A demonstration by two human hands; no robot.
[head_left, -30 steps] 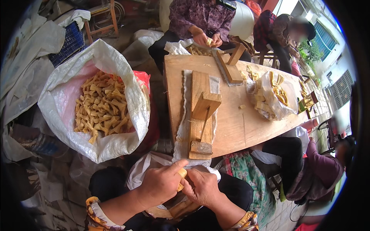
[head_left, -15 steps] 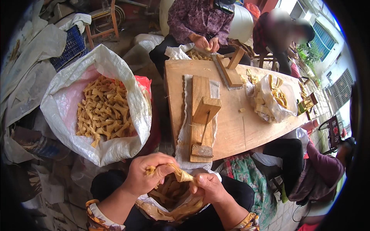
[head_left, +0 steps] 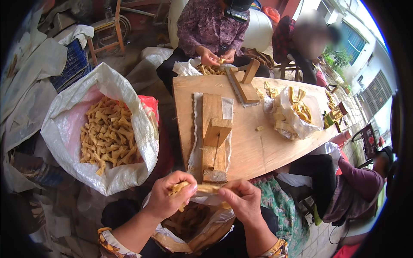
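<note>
A folded yellow-tan strip [head_left: 208, 188], perhaps bean curd skin, stretches roughly level between my two hands. My left hand [head_left: 171, 194] is closed round its bunched left end, and some of it pokes out between the fingers. Thumb and fingers of my right hand [head_left: 241, 198] pinch the other end. Below them, on my lap, an open bag [head_left: 211, 230] holds more brownish strips [head_left: 185, 219]. To the left stands a big white woven sack [head_left: 56, 116] with a heap of short knotted yellow pieces [head_left: 109, 137] inside.
Just ahead is a wooden table [head_left: 249, 155] bearing a wooden stand [head_left: 211, 142] on a cloth. Another wooden stand [head_left: 245, 88] and a clear bag of yellow strips [head_left: 297, 114] lie farther off. A person [head_left: 211, 30] works across the table; others sit at right.
The strip was twisted into a cone-shaped wrap near my right fingers; now it lies flatter between my hands. My right hand has shifted right and upward. The view has turned slightly.
</note>
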